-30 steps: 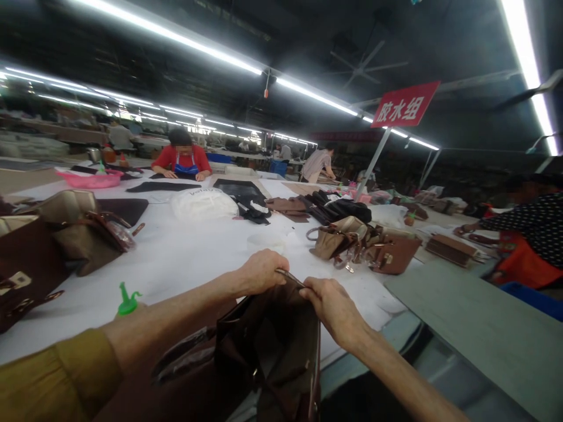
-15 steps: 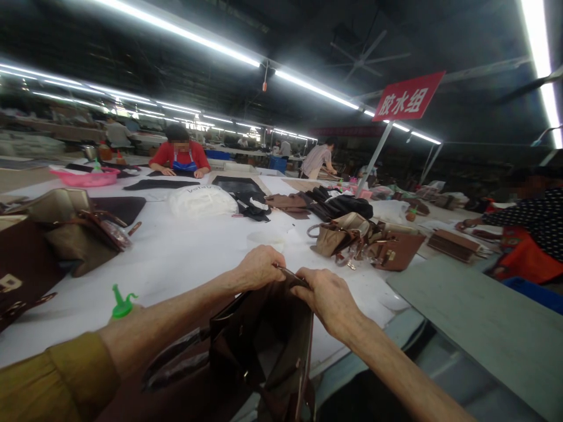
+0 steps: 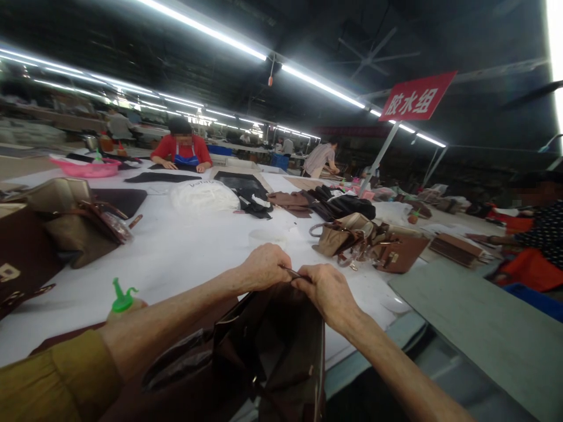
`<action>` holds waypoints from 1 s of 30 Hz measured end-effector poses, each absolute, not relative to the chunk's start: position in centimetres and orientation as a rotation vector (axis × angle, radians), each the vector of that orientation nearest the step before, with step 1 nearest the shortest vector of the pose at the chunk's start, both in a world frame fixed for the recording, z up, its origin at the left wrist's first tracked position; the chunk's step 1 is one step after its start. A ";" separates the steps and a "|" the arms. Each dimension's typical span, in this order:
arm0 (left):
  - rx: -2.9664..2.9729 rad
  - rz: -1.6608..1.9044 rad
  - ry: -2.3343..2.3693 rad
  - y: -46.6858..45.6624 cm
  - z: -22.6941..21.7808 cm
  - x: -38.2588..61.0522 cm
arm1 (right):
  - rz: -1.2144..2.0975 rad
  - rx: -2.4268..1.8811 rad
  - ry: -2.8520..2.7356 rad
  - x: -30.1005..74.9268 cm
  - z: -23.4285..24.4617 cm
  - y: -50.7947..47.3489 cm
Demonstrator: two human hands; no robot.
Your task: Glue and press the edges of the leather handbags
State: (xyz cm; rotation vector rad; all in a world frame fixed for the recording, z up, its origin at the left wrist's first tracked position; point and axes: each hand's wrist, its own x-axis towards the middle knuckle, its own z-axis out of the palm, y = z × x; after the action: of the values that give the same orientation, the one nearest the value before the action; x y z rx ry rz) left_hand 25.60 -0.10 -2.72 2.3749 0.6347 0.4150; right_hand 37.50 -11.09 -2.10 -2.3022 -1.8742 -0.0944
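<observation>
A dark brown leather handbag (image 3: 264, 357) stands open in front of me at the near edge of the white worktable (image 3: 189, 252). My left hand (image 3: 264, 266) and my right hand (image 3: 328, 293) both pinch the far top rim of the bag, fingertips almost touching, with a thin dark strip of the rim between them. Both hands are closed on that rim. A green-capped glue bottle (image 3: 122, 298) stands just left of my left forearm.
Tan and brown handbags (image 3: 360, 243) lie piled beyond my hands, more bags (image 3: 65, 220) at the left. A white bundle (image 3: 204, 196), dark leather pieces and a pink basin (image 3: 88, 169) sit farther back. Several people work around the table. A grey board (image 3: 475, 328) lies to the right.
My two hands have drawn closer together on the bag's rim, and the view has shifted slightly. The bag stays in place.
</observation>
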 end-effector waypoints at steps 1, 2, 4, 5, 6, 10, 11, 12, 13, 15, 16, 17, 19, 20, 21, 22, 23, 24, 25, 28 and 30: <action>2.355 0.401 0.626 0.1 -2.8 25.6 | -0.083 -2.287 -1.871 37.5 -2.1 -11.1; 2.334 0.388 0.617 0.3 -2.9 25.6 | -0.075 -2.273 -1.868 37.5 -2.2 -11.0; 2.291 0.371 0.603 0.6 -3.3 25.6 | -0.067 -2.254 -1.861 37.5 -2.3 -10.9; 2.269 0.366 0.597 0.8 -3.5 25.7 | -0.063 -2.247 -1.856 37.5 -2.3 -10.8; 2.248 0.364 0.590 1.0 -3.8 25.8 | -0.058 -2.236 -1.851 37.5 -2.4 -10.8; 2.178 0.365 0.565 1.3 -4.6 26.1 | -0.028 -2.195 -1.813 37.6 -2.5 -10.7; 2.166 0.365 0.561 1.3 -4.6 26.2 | -0.026 -2.195 -1.802 37.6 -2.5 -10.7; 2.157 0.365 0.560 1.3 -4.6 26.1 | -0.024 -2.201 -1.793 37.7 -2.5 -10.7; 2.151 0.365 0.559 1.2 -4.5 26.0 | -0.022 -2.207 -1.785 37.7 -2.5 -10.6; 2.147 0.363 0.562 1.1 -4.3 25.6 | -0.004 -2.209 -1.781 37.8 -2.5 -10.5; 2.147 0.357 0.564 1.1 -4.3 25.4 | 0.012 -2.197 -1.788 37.9 -2.5 -10.5; 2.147 0.348 0.568 1.1 -4.3 25.1 | 0.026 -2.176 -1.798 38.0 -2.5 -10.4; 2.154 0.326 0.581 1.1 -4.5 24.6 | 0.054 -2.126 -1.826 38.1 -2.5 -10.4; 2.163 0.319 0.589 1.1 -4.6 24.4 | 0.063 -2.105 -1.842 38.1 -2.5 -10.4; 2.176 0.317 0.599 1.1 -4.8 24.3 | 0.063 -2.094 -1.865 38.0 -2.5 -10.3; 2.195 0.320 0.612 1.1 -5.0 24.2 | 0.053 -2.096 -1.891 38.0 -2.5 -10.3; 2.220 0.326 0.626 1.1 -5.0 24.2 | 0.038 -2.106 -1.920 38.0 -2.5 -10.3; 2.252 0.337 0.641 0.9 -5.0 24.3 | 0.018 -2.119 -1.943 37.9 -2.5 -10.3; 2.290 0.352 0.658 0.8 -4.9 24.4 | -0.008 -2.134 -1.958 37.9 -2.5 -10.3; 2.440 0.411 0.699 0.1 -4.1 24.7 | -0.075 -2.183 -1.961 37.7 -2.4 -10.3; 2.545 0.431 0.714 -0.3 -3.6 24.9 | -0.121 -2.215 -1.966 37.6 -2.4 -10.2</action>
State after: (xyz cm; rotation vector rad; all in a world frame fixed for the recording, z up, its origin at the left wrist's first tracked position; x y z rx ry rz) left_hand 24.93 -0.35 -3.56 2.5447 0.7139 0.4306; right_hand 37.63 -10.20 -2.40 -2.2151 -1.9658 -0.1209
